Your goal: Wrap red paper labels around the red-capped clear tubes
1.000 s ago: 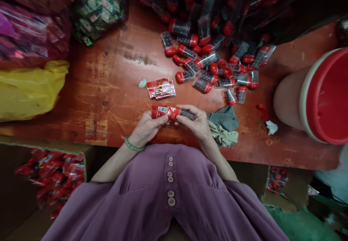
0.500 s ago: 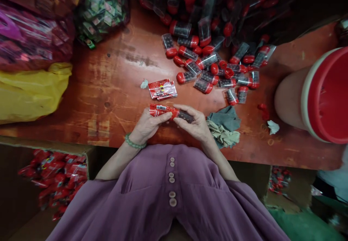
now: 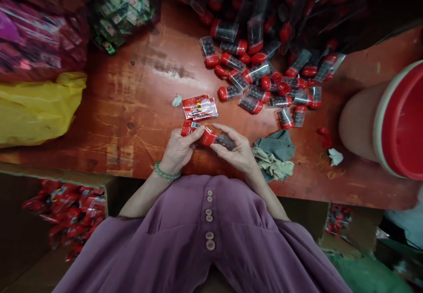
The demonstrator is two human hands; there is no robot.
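My left hand (image 3: 179,150) is closed on a red printed sleeve (image 3: 187,127), its thumb lying across the sleeve's face. My right hand (image 3: 235,150) pinches a small clear tube of dark beads (image 3: 224,141), with the thumb below and the fingers above. The tube's left end meets the red sleeve; whether it is inside or just against it, I cannot tell. Just beyond my hands lies a small stack of red printed sleeves (image 3: 199,108). Farther back, several clear tubes with red caps (image 3: 250,104) lie loose in a pile.
Grey-green cloths (image 3: 276,150) lie right of my right hand. A pale bucket (image 3: 360,119) with a red rim stands at the far right. Bags of packets (image 3: 122,11) and a yellow bag (image 3: 39,110) line the left. Below the table, a carton holds red packages (image 3: 72,213).
My left thumb has moved back left along the sleeve, and the sleeve now looks bent between my hands. My right hand keeps its hold on the tube. The view has shifted slightly.
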